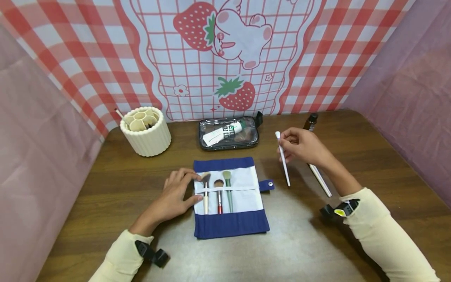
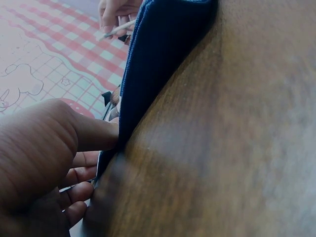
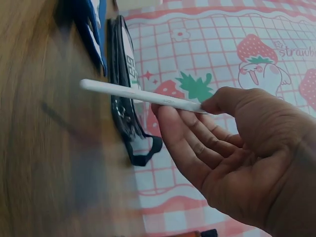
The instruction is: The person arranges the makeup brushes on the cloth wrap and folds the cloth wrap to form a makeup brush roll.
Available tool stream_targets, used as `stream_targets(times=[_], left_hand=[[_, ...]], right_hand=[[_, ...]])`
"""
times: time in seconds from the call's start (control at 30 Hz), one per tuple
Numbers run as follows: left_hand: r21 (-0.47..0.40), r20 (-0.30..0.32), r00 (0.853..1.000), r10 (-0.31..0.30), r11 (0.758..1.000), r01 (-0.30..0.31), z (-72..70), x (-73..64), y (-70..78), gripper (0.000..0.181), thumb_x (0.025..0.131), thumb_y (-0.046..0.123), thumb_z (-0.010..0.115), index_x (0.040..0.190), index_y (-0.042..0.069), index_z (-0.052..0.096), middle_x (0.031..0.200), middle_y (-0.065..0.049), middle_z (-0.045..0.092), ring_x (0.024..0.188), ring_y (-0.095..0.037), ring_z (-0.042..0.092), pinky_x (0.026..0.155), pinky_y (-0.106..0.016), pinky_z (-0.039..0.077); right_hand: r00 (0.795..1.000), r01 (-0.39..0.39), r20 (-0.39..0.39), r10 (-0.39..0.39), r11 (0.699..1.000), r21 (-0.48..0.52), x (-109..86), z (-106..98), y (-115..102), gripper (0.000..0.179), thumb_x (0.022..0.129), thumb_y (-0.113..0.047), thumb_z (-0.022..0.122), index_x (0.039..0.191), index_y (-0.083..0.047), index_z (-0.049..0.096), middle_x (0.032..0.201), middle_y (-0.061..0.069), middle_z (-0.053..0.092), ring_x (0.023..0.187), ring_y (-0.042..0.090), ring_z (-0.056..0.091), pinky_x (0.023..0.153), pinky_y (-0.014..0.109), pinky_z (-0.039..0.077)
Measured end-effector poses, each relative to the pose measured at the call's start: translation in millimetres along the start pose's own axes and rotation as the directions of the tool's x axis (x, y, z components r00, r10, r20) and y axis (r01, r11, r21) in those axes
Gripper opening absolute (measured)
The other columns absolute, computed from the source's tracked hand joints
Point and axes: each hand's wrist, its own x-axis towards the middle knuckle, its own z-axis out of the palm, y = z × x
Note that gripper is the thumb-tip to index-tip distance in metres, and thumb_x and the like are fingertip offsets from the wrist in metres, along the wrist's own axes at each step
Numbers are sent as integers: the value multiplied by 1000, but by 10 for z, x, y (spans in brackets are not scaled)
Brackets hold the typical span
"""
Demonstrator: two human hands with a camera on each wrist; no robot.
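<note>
White brush (image 1: 285,168) in right hand (image 1: 303,147), near navy case (image 1: 231,224)

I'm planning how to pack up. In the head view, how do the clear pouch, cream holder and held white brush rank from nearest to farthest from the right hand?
1. White brush: pinched in the right hand itself.
2. Clear pouch: left of that hand, toward the back.
3. Cream holder: farther left, beyond the pouch.

Matt cloth wrap (image 1: 230,225), smooth brush (image 1: 285,167), glossy plastic pouch (image 1: 230,147)
</note>
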Motion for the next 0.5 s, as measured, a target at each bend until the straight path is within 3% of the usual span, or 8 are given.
stream_targets(times=[0.17, 0.4, 0.5], left_hand=[[3, 0, 1000, 0, 1000, 0, 0, 4, 8, 46, 91, 32, 75, 129, 15, 57, 138, -7, 44, 123, -33, 37, 94, -50, 28], [-5, -4, 1000, -5, 1000, 5, -8, 7, 11, 46, 90, 31, 76, 128, 14, 57, 137, -8, 45, 123, -33, 36, 94, -50, 28], [-5, -12, 1000, 1, 1000, -1, -2, 8, 4, 46, 90, 31, 77, 128, 13, 58, 137, -8, 45, 122, -33, 37, 93, -50, 28]], right_hand=[[1000, 4, -12, -2, 988, 152, 83, 66, 1, 30, 101, -11, 61, 119, 10, 52, 102, 34, 65, 80, 43, 71, 70, 54, 56], [997, 70, -36, -63, 965, 254, 209, 184, 15, 30, 101, -7, 59, 122, 12, 49, 100, 21, 71, 83, 38, 72, 75, 53, 55], [997, 81, -42, -72, 948, 308, 262, 259, 7, 32, 101, -7, 59, 124, 12, 47, 102, 23, 70, 83, 37, 72, 77, 55, 54]])
